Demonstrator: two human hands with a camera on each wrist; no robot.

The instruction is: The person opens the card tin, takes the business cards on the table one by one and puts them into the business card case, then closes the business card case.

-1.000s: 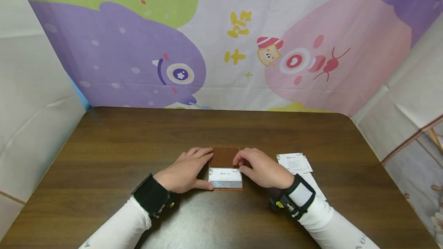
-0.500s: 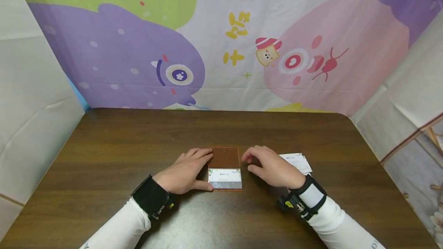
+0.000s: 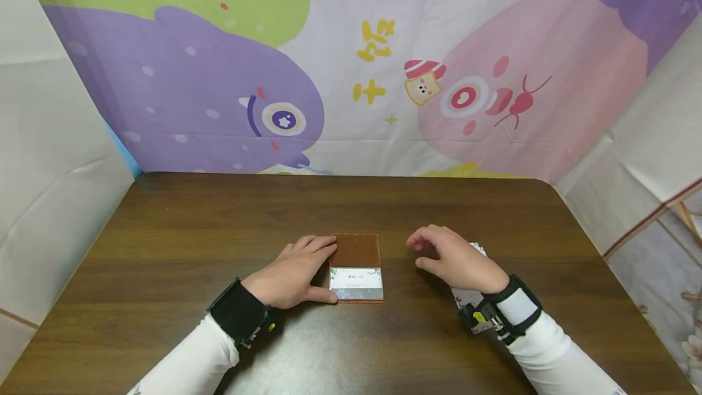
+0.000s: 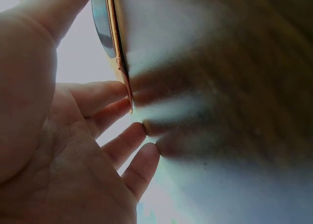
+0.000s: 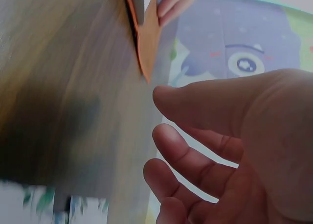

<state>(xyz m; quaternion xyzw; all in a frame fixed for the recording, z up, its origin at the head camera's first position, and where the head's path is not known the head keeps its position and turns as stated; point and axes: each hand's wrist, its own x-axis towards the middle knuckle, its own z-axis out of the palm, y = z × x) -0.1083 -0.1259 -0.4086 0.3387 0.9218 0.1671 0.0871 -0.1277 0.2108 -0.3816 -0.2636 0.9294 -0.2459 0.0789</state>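
Observation:
A brown card holder (image 3: 355,250) lies unfolded on the wooden table, with a white printed card (image 3: 355,276) in its near half, partly behind a clear greyish pocket. My left hand (image 3: 290,270) rests along the holder's left side, thumb at the near corner and fingertips at the far one. In the left wrist view those fingers reach straight to the holder's thin edge (image 4: 123,70). To the right of the holder, my right hand (image 3: 457,259) hovers with loosely bent fingers and nothing between them. Loose white cards (image 3: 466,298) lie beneath it, mostly hidden by hand and wrist.
The wooden table (image 3: 247,200) extends round both hands. At its back edge hangs a cloth with cartoon creatures (image 3: 274,102). White fabric (image 3: 60,157) stands along the left side, and more cloth borders the right.
My right hand has moved away from the holder to the right, and now covers most of the loose cards. The left hand has stayed at the holder's left edge.

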